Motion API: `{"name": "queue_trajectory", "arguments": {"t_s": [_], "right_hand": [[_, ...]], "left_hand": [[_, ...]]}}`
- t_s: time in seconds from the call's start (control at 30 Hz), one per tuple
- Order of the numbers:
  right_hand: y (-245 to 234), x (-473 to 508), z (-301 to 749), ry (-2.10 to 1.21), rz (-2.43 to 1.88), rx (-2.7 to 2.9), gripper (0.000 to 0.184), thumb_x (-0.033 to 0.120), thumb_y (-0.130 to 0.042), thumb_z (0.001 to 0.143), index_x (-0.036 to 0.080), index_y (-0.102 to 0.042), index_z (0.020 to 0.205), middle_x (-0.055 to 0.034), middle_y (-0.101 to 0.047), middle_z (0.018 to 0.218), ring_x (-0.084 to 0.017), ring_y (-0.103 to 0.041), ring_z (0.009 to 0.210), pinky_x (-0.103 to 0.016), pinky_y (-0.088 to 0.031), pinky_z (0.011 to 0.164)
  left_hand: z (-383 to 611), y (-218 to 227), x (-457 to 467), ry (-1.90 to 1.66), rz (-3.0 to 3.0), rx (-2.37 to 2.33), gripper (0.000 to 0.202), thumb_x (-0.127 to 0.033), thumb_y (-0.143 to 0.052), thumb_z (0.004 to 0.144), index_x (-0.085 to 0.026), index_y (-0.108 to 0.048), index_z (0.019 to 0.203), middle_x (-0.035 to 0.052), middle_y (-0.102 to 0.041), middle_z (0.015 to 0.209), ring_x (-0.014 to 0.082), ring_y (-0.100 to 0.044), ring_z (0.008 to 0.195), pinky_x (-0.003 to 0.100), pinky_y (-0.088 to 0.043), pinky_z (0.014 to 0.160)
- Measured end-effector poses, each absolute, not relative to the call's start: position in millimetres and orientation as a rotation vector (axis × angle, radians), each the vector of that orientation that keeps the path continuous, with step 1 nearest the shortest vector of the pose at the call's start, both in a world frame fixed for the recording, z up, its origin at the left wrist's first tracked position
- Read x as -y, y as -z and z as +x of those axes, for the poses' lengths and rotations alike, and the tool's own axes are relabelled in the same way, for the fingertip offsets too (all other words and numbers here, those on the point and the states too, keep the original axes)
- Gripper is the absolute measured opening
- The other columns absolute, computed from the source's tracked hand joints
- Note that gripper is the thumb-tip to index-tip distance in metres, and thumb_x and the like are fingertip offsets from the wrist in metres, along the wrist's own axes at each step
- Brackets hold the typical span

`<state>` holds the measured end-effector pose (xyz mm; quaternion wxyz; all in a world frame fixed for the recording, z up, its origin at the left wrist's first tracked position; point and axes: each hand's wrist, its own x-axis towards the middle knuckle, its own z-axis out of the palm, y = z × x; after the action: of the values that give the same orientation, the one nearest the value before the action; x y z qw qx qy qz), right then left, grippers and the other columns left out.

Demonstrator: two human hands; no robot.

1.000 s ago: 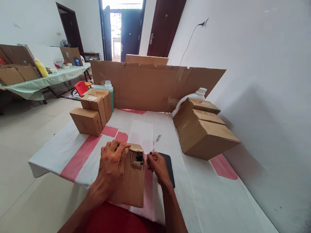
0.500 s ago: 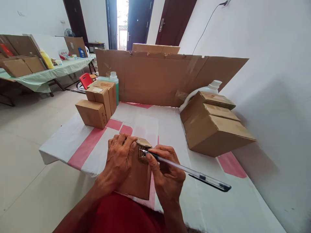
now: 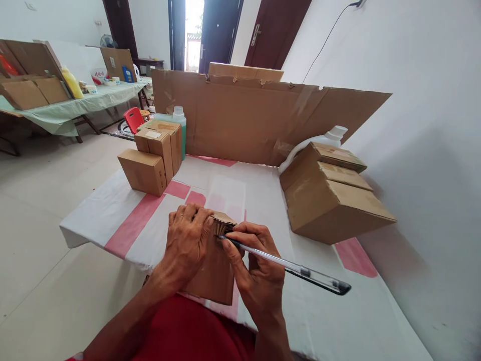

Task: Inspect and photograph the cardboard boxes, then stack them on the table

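A small brown cardboard box (image 3: 214,273) rests at the near edge of the table, with a torn hole near its top. My left hand (image 3: 186,243) is wrapped round its left side and top, holding it. My right hand (image 3: 255,271) pinches a clear pen (image 3: 293,268), whose tip touches the box at the torn hole. The pen's back end sticks out to the right over the cloth.
The table wears a white cloth with red stripes (image 3: 124,228). Small boxes (image 3: 150,160) and a green bottle (image 3: 179,123) stand at the left, larger boxes (image 3: 330,198) and a white jug (image 3: 330,136) at the right, a cardboard sheet (image 3: 255,118) behind. Another table (image 3: 67,108) stands far left.
My right hand has come off the table with a pen, covering the dark flat object that lay there, and brought the tip to the hole in the box. My left hand keeps its hold.
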<state>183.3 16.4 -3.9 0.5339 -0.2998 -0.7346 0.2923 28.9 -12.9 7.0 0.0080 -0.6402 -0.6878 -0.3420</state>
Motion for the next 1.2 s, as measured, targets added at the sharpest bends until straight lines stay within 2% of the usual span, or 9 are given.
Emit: {"name": "queue_trajectory", "arguments": {"t_s": [0.27, 0.37, 0.47, 0.6, 0.8, 0.97, 1.03, 1.13, 1.2], "right_hand": [[-5.1, -13.5, 203.4, -0.713, -0.759, 1.807, 0.008, 0.019, -0.067, 0.094, 0.025, -0.071, 0.091, -0.0040, -0.065, 0.109, -0.019, -0.064, 0.107, -0.034, -0.053, 0.093], [-2.6, -21.6, 215.1, -0.852, -0.822, 1.627, 0.006, 0.027, -0.066, 0.096, 0.024, -0.067, 0.090, -0.0043, -0.068, 0.108, -0.017, -0.069, 0.091, -0.031, -0.057, 0.078], [14.0, -41.3, 223.6, -0.989, -0.961, 1.430, 0.017, 0.040, -0.064, 0.097, 0.023, -0.060, 0.092, -0.0061, -0.071, 0.104, -0.018, -0.071, 0.077, -0.028, -0.055, 0.060], [58.0, -69.2, 216.9, -0.876, -1.553, 1.861, 0.021, 0.038, -0.054, 0.100, 0.021, -0.056, 0.088, -0.0050, -0.072, 0.082, -0.020, -0.071, 0.073, -0.029, -0.053, 0.066], [111.9, -75.5, 185.5, -0.716, -2.016, 2.055, 0.014, 0.016, -0.053, 0.096, 0.012, -0.067, 0.095, -0.0233, -0.076, 0.101, -0.032, -0.075, 0.094, -0.037, -0.049, 0.076], [110.9, -69.3, 184.1, -0.655, -2.122, 2.076, 0.020, 0.027, -0.058, 0.099, 0.013, -0.068, 0.108, -0.0199, -0.075, 0.108, -0.031, -0.074, 0.101, -0.036, -0.051, 0.081], [106.3, -66.8, 193.1, -0.570, -2.137, 2.040, 0.028, 0.034, -0.058, 0.100, 0.014, -0.066, 0.117, -0.0202, -0.070, 0.121, -0.032, -0.068, 0.113, -0.037, -0.050, 0.089], [104.2, -64.3, 212.4, -0.426, -2.219, 1.911, 0.040, 0.036, -0.059, 0.098, 0.009, -0.058, 0.128, -0.0263, -0.057, 0.137, -0.038, -0.051, 0.133, -0.047, -0.045, 0.102], [107.3, -64.7, 225.7, -0.417, -2.293, 1.814, 0.045, 0.035, -0.066, 0.092, 0.006, -0.059, 0.125, -0.0298, -0.057, 0.133, -0.043, -0.049, 0.132, -0.055, -0.043, 0.102]], "left_hand": [[30.0, -7.9, 12.6, 1.079, -1.994, 2.158, 0.028, -0.026, -0.037, 0.109, -0.024, -0.065, 0.109, 0.0046, -0.066, 0.108, 0.0255, -0.056, 0.099, 0.041, -0.037, 0.086], [29.8, -7.8, 12.2, 1.077, -1.988, 2.158, 0.028, -0.027, -0.038, 0.109, -0.024, -0.066, 0.110, 0.0048, -0.067, 0.108, 0.0259, -0.056, 0.099, 0.042, -0.037, 0.086], [29.4, -6.8, 12.4, 1.080, -1.991, 2.145, 0.027, -0.028, -0.040, 0.109, -0.024, -0.066, 0.112, 0.0055, -0.067, 0.110, 0.0264, -0.057, 0.101, 0.042, -0.038, 0.087], [28.5, -4.6, 13.3, 1.083, -1.986, 2.113, 0.027, -0.027, -0.040, 0.108, -0.024, -0.066, 0.112, 0.0063, -0.067, 0.110, 0.0275, -0.058, 0.103, 0.043, -0.040, 0.088], [24.8, -0.7, 14.6, 1.089, -1.984, 2.058, 0.029, -0.029, -0.039, 0.108, -0.023, -0.066, 0.116, 0.0080, -0.068, 0.113, 0.0296, -0.059, 0.108, 0.044, -0.042, 0.088], [23.3, -0.3, 14.4, 1.105, -1.995, 2.051, 0.029, -0.030, -0.039, 0.108, -0.024, -0.066, 0.116, 0.0084, -0.068, 0.114, 0.0301, -0.059, 0.109, 0.045, -0.042, 0.089], [22.6, -0.3, 13.9, 1.111, -2.000, 2.042, 0.030, -0.031, -0.038, 0.108, -0.024, -0.066, 0.116, 0.0087, -0.068, 0.113, 0.0306, -0.059, 0.109, 0.046, -0.042, 0.089], [21.4, 0.3, 13.7, 1.122, -1.999, 2.027, 0.031, -0.032, -0.038, 0.108, -0.024, -0.066, 0.115, 0.0092, -0.068, 0.113, 0.0311, -0.059, 0.108, 0.046, -0.042, 0.087], [20.8, 1.0, 14.2, 1.122, -2.002, 2.017, 0.030, -0.031, -0.038, 0.108, -0.023, -0.066, 0.115, 0.0089, -0.068, 0.112, 0.0309, -0.059, 0.106, 0.046, -0.042, 0.086]]}}
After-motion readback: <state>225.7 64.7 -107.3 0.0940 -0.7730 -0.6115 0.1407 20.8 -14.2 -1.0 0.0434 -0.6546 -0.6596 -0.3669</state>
